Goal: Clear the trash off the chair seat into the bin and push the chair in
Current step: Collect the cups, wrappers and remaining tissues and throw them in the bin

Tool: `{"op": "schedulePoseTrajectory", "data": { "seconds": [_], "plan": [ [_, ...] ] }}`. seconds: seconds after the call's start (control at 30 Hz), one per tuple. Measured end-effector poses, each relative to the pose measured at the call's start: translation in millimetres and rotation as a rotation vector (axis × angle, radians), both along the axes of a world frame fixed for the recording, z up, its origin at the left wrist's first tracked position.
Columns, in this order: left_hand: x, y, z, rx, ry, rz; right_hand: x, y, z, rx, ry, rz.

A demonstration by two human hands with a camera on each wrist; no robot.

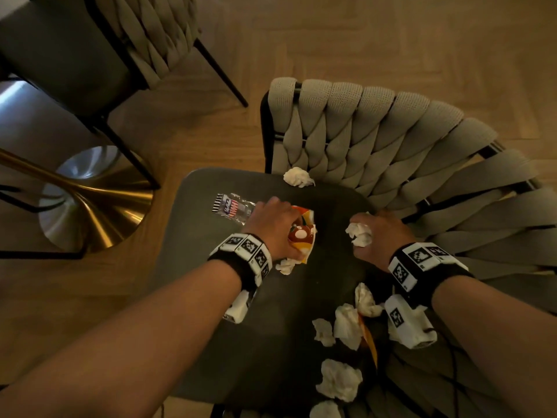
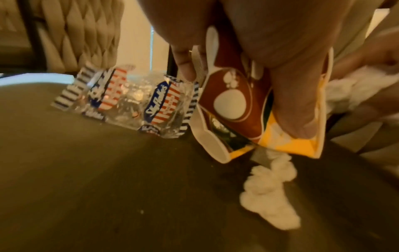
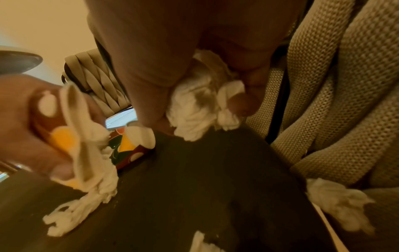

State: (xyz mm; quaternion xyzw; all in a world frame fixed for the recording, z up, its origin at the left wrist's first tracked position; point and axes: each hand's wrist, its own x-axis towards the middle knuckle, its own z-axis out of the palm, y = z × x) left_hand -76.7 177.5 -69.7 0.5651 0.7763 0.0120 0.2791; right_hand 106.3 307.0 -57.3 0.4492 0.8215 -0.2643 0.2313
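Note:
On the dark chair seat (image 1: 211,312) my left hand (image 1: 275,226) grips an orange and brown snack wrapper (image 1: 303,233) (image 2: 235,109) with a white tissue (image 2: 272,191) hanging under it. A clear striped candy wrapper (image 1: 232,208) (image 2: 129,100) lies just beyond that hand. My right hand (image 1: 381,236) holds a crumpled white tissue (image 1: 360,233) (image 3: 200,105) near the woven backrest (image 1: 376,137). Another tissue ball (image 1: 298,177) sits at the seat's back edge. Several crumpled tissues (image 1: 340,381) lie on the near part of the seat, under my right forearm.
A second woven chair (image 1: 90,49) stands at the upper left. A gold table base (image 1: 96,200) is on the wooden floor (image 1: 361,40) left of the seat. No bin is in view.

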Motion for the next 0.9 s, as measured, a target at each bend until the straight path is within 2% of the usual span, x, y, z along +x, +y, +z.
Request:
{"op": "schedulePoseTrajectory", "data": {
  "seconds": [0.17,0.3,0.5,0.67,0.9],
  "plan": [
    [-11,10,-23,-0.068,0.097,-0.054,6,5,-3,-0.019,0.009,0.001],
    [-8,9,-29,-0.151,-0.002,-0.045,4,11,-7,-0.024,0.039,0.010],
    [1,15,-23,-0.093,-0.226,0.155,-2,18,-8,-0.023,0.047,-0.003],
    [-9,47,-10,-0.033,-0.143,0.156,-2,24,-9,-0.031,0.082,-0.034],
    [-28,84,-26,-0.193,-0.020,0.134,11,36,-9,-0.032,0.162,-0.085]
  ]
}}
